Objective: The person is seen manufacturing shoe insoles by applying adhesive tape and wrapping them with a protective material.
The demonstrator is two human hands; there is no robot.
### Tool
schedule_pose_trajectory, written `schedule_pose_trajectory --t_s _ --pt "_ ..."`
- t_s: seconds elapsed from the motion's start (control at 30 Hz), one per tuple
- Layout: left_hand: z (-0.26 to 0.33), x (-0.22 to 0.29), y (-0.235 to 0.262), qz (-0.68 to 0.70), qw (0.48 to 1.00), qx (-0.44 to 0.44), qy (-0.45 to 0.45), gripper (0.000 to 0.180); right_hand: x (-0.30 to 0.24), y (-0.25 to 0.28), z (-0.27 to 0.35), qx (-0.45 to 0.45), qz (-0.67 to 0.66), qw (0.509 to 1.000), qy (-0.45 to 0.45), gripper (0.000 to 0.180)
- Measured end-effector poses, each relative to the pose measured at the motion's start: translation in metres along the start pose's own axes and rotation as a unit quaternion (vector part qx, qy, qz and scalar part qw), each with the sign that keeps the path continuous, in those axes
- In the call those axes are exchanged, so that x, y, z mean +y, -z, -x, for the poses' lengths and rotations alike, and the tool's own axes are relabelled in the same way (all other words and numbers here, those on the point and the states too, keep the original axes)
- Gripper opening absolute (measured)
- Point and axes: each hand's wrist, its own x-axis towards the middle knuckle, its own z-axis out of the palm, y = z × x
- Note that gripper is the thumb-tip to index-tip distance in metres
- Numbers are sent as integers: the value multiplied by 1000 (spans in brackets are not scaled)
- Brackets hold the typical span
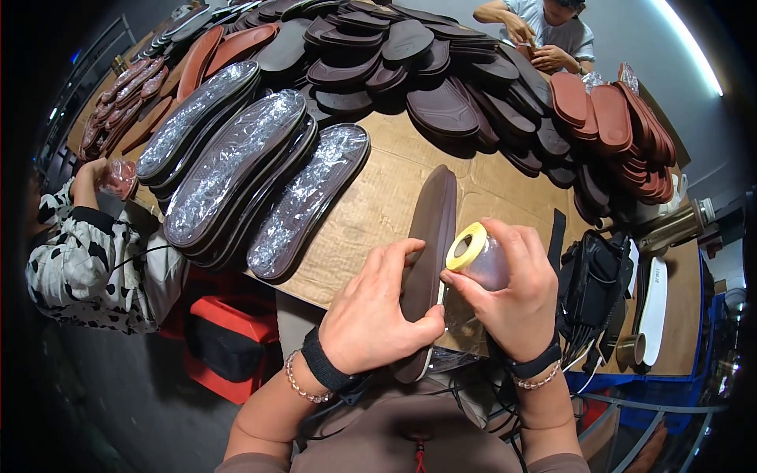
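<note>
Hands wrapping a sole at lower centre.
Left hand (371, 319) is gripping the brown sole (430, 244); right hand (512, 296) is clasping a tape roll (475, 254) against it.

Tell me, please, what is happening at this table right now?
A person holds a dark brown shoe sole on edge with the left hand, while the right hand grips a roll of clear wrap against it. Film-wrapped soles lie stacked on the cardboard-covered table, with unwrapped soles piled behind. Two other people work at the table's edges.
</note>
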Motion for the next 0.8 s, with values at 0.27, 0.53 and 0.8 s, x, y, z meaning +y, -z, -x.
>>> schedule_pose_trajectory --t_s 0.27,0.53,0.8 --pt "-10 -1 3 6 999 -29 16 74 -4 5 -3 -39 3 999 -25 62" --pt "-32 -10 5 -13 999 -36 -7 82 12 5 -9 -91 -15 995 24 66" --pt "-27 -8 8 31 997 -60 41 84 27 15 -16 -215 -154 964 -40 59"
